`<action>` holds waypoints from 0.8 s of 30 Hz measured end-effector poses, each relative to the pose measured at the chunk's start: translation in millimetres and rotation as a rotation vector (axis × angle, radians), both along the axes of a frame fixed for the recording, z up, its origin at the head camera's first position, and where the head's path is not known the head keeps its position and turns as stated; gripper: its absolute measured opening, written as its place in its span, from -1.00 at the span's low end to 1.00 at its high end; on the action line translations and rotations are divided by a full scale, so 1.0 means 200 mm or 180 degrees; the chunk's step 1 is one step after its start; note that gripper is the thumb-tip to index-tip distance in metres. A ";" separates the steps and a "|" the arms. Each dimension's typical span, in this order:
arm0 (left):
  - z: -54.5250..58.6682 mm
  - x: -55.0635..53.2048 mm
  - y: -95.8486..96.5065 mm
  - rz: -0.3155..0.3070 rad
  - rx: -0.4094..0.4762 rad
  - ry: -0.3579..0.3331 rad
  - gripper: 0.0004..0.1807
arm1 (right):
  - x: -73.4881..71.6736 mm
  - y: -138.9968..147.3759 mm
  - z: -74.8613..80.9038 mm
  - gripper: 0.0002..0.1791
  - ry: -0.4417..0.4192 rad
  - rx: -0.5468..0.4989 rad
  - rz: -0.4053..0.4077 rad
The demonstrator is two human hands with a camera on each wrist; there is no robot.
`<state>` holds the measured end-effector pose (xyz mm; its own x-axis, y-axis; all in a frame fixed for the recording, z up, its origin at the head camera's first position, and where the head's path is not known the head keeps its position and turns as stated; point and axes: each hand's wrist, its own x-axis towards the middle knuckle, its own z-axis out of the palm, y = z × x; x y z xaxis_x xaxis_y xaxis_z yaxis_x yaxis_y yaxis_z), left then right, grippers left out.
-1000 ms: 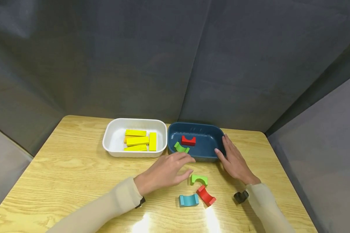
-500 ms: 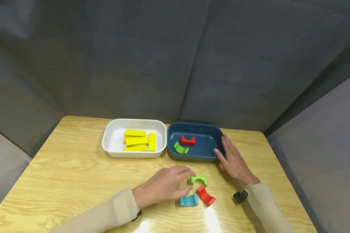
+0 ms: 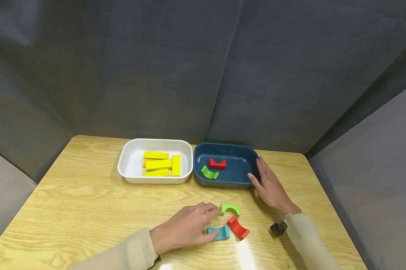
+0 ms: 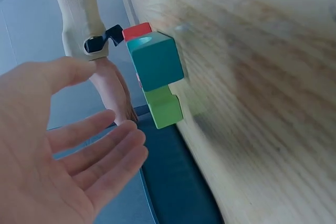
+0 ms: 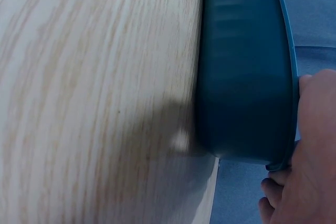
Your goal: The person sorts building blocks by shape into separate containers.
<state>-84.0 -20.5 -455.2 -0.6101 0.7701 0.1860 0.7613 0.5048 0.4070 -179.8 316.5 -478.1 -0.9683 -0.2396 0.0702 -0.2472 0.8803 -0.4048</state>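
My left hand (image 3: 186, 228) is over the table beside the teal arch block (image 3: 223, 233), thumb and fingers spread apart, the thumb above that block. In the left wrist view, a gap shows between the hand (image 4: 79, 145) and the teal block (image 4: 157, 61). A green arch block (image 3: 230, 209) lies near its fingertips, and a red arch block (image 3: 238, 228) lies to the right. My right hand (image 3: 274, 187) holds the right end of the dark blue bin (image 3: 223, 185), thumb at the front rim and fingers along the outer end. A red arch (image 3: 217, 164) and a green arch (image 3: 209, 173) lie inside it.
Left of the blue bin, a white bin (image 3: 155, 180) holds several yellow blocks (image 3: 158, 165). Both bins stand side by side near the back edge of the wooden table (image 3: 88, 210). Behind hangs a dark grey curtain (image 3: 155, 75).
My left hand has drawn back from the blue bin's front towards the loose blocks and sunk to the teal one. The right hand keeps its place on the bin.
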 end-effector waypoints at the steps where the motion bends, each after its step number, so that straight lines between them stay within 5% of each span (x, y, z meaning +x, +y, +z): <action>1: 0.00 0.01 0.00 0.0019 -0.0030 -0.0018 -0.47 | 0.00 0.00 0.00 -0.10 0.0006 0.0011 0.0000; 24: -0.05 0.04 0.02 0.0036 -0.0369 0.0122 -0.43 | 0.00 0.00 0.00 -0.10 -0.0003 0.0024 -0.0020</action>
<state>-76.8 -17.1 -465.4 -0.6131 0.7809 0.1195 0.7691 0.5554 0.3163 -179.7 316.4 -477.3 -0.9699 -0.2341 0.0674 -0.2413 0.8849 -0.3984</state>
